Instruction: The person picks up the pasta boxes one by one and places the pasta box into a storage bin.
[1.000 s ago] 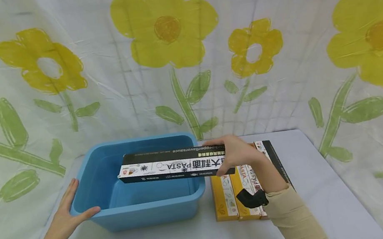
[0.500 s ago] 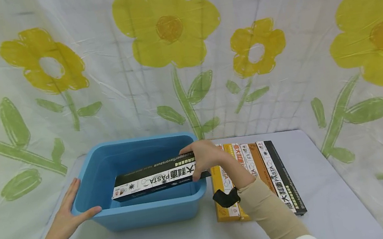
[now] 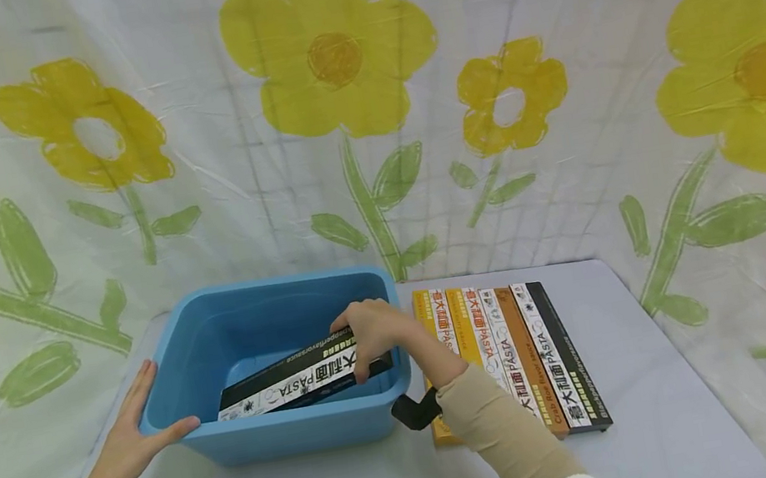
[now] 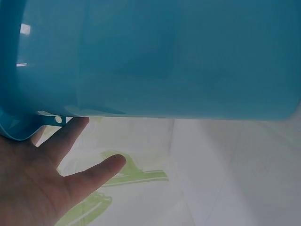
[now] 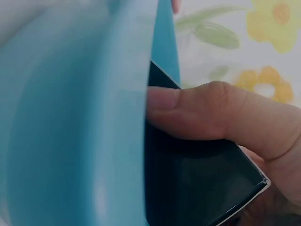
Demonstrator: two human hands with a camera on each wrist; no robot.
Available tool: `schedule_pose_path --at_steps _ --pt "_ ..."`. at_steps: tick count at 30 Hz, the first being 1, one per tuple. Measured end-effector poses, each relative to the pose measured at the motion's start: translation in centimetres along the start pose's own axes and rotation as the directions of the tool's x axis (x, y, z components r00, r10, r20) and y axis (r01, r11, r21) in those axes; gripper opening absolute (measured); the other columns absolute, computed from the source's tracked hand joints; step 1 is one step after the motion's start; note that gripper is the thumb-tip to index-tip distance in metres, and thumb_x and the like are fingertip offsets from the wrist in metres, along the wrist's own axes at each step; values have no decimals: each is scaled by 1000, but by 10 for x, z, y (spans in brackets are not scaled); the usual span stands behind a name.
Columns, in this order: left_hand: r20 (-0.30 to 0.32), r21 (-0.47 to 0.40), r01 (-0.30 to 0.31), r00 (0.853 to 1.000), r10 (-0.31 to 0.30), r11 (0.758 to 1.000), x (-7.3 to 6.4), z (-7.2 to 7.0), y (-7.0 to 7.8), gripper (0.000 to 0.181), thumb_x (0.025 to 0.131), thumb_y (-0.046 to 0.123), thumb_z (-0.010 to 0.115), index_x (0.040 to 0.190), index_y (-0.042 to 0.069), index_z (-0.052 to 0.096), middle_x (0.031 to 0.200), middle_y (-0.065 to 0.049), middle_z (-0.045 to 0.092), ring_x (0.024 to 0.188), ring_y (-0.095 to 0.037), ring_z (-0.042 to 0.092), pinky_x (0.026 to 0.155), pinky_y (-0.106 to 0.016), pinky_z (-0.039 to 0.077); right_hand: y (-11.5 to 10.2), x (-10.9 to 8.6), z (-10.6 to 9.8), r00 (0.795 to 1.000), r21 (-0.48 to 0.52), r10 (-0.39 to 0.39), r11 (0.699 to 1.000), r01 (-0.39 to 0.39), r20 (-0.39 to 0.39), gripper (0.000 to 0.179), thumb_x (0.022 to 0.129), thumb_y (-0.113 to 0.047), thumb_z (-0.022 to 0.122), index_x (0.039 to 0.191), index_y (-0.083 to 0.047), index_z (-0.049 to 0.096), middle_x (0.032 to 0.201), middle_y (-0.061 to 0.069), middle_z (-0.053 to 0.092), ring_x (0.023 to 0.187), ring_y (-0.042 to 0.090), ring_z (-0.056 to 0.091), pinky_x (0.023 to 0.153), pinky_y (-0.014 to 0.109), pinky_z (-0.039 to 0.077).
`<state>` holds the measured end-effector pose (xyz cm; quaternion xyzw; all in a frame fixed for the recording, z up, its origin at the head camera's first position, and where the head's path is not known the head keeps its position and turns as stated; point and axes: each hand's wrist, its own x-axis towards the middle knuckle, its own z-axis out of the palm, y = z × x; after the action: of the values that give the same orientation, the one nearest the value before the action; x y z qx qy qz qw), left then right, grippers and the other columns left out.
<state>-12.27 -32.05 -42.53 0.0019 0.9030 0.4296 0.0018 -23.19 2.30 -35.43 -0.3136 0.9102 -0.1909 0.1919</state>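
Black box (image 3: 293, 382) sits deeper in the bin (image 3: 291, 414) at eight o'clock than a moment ago; I judge its lowering nearly done. I have the right hand (image 3: 379, 328) pinching its two-o'clock end, left hand (image 3: 121, 443) spread against the bin's eight-o'clock corner.

Smooth blue plastic is seen in the tub (image 3: 294, 435) near the left edge of the table (image 3: 650, 380), its wall marked by glossy highlights. Printed cardboard with a faint sheen is shown by the black-and-white pasta box (image 3: 292, 379) inside and the pasta boxes (image 3: 513, 357) toward the right edge. Behind the far edge, a thin, creased sheet (image 3: 227, 214) is hung. The beige sleeve (image 3: 506, 431) is made of matt cloth.
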Motion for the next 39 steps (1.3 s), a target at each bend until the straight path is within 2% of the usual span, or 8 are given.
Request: schedule_pose_path --at_steps 5,11,21,24,27,30,34,39 --pt "3 3 7 1000 -7 1000 0 0 0 104 88 35 69 156 14 -8 160 -18 -14 139 -57 -7 90 -85 12 -9 6 6 1000 -84 7 996 -7 5 75 64 -19 91 133 -13 61 121 2 66 66 9 49 52 20 40" --pt "14 -10 14 1000 -14 1000 0 -1 1 104 88 34 69 156 16 -8 160 -16 -15 139 -56 -9 91 -85 12 -20 14 14 998 -164 41 986 -34 38 77 65 -21 91 135 -15 60 121 0 67 63 12 50 47 22 38" --pt "7 -3 25 1000 -25 1000 1 0 0 104 88 35 69 156 15 -8 160 -18 -14 139 -57 -8 90 -85 13 -37 26 25 997 -106 4 994 5 83 68 71 -15 86 133 -5 59 128 6 62 80 13 57 59 22 45" --pt "6 -3 27 1000 -27 1000 1 0 0 104 88 35 69 156 14 -8 160 -19 -14 139 -57 -8 91 -85 13 -42 26 27 998 -162 33 987 -25 52 65 71 -21 87 130 -9 62 124 3 61 89 13 55 66 22 46" --pt "7 -3 28 1000 -28 1000 1 0 0 104 88 35 68 156 15 -8 160 -18 -14 139 -57 -8 91 -85 13 -44 26 31 998 -299 66 953 -56 22 40 73 -28 85 108 -16 71 106 0 58 87 13 49 72 26 39" --pt "12 -7 25 1000 -25 1000 1 0 -1 104 88 35 68 156 15 -8 160 -17 -15 139 -56 -9 91 -84 12 -45 26 36 996 -414 90 907 -78 9 23 76 -32 81 82 -19 63 91 -1 51 78 14 42 69 31 33" --pt "13 -10 13 1000 -13 1000 1 1 -1 103 88 34 69 156 15 -8 160 -16 -14 140 -55 -9 92 -84 11 -46 24 35 996 -357 83 931 -75 9 30 76 -24 81 71 -17 53 77 -1 46 67 13 38 57 26 34" --pt "7 1 15 1000 -15 1000 1 0 0 103 89 34 68 156 16 -8 160 -17 -14 140 -56 -9 91 -84 11 -45 22 32 995 -233 97 969 -89 23 28 76 -14 83 72 -13 55 65 0 46 55 12 39 47 24 34"
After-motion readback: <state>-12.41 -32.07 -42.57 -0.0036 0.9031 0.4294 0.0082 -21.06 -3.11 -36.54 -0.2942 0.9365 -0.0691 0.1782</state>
